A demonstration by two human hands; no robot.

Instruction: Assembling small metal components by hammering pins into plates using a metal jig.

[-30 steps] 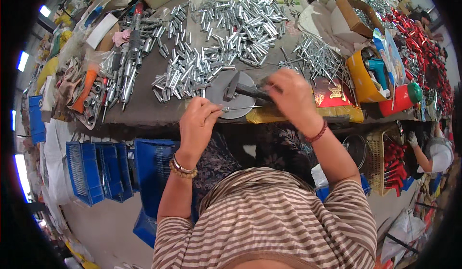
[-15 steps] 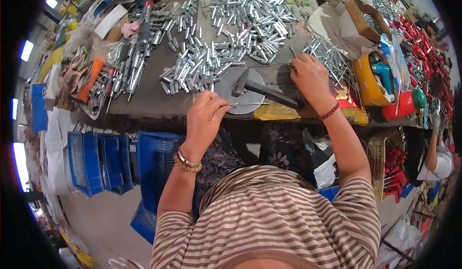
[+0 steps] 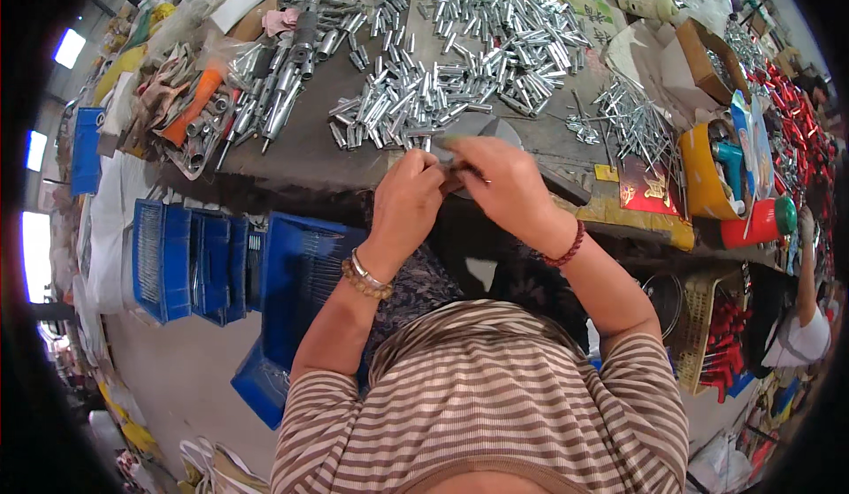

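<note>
My left hand (image 3: 409,200) and my right hand (image 3: 511,195) meet at the bench's front edge, fingers pinched close together. The left fingers grip a thin metal rod (image 3: 482,176), mostly hidden between the hands. The right fingers are closed against it; what they hold is hidden. Behind them lies a round grey metal plate (image 3: 504,133), partly covered by the right hand. A hammer's dark handle (image 3: 566,187) sticks out to the right of that hand, its head mostly hidden. Beyond the plate, short shiny metal tubes (image 3: 416,96) lie in a loose heap.
Thin metal rods (image 3: 632,118) lie in a pile to the right, near a red packet (image 3: 644,189), a yellow container (image 3: 703,176) and a red jar (image 3: 752,227). Tools with an orange handle (image 3: 200,100) lie left. Blue bins (image 3: 305,273) stand below the bench.
My right hand has moved left from the thin rods to meet my left hand, now covering the hammer's head. The view has shifted, so the bench sits farther right.
</note>
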